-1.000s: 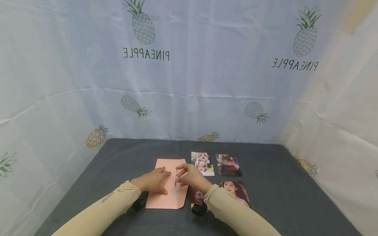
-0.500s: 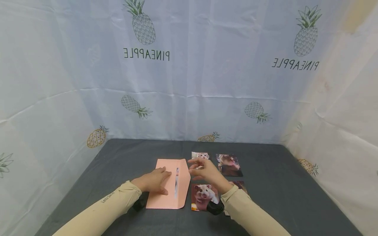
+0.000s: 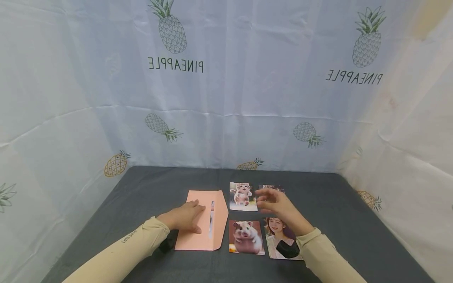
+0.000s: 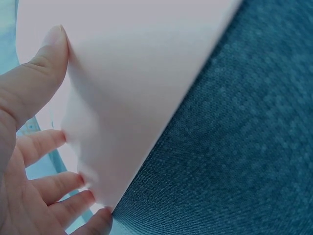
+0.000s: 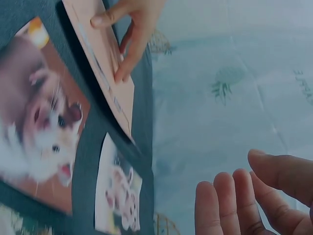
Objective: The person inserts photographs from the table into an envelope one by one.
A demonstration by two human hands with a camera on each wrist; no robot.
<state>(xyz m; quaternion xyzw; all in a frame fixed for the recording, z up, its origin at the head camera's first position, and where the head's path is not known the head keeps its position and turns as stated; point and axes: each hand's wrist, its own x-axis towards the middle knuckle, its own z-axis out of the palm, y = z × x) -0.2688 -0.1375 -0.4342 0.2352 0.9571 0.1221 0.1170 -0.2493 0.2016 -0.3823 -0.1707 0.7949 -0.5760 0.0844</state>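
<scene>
A pink envelope (image 3: 189,241) lies flat on the dark table, its flap (image 3: 221,220) spread to the right. Along the envelope's mouth a narrow pale strip (image 3: 211,222) shows; what it belongs to is unclear. My left hand (image 3: 184,216) rests on the envelope with spread fingers, its fingertips touching the paper in the left wrist view. Above the photos my right hand (image 3: 279,206) hovers, fingers loosely bent and holding nothing. Beneath and around it lie a kitten photo (image 3: 242,195), a hamster photo (image 3: 246,237), a portrait photo (image 3: 276,228) and a partly covered dark photo (image 3: 277,188).
The dark tabletop (image 3: 339,220) extends to both sides of the paper things. A pale curtain (image 3: 226,86) with pineapple prints encloses the back and sides. A black wrist camera (image 3: 287,249) on my right wrist covers part of the portrait photo.
My right hand has left the envelope's flap and moved right over the photos. The flap now stretches out to the right, uncovering the envelope's mouth. My left hand has stayed still.
</scene>
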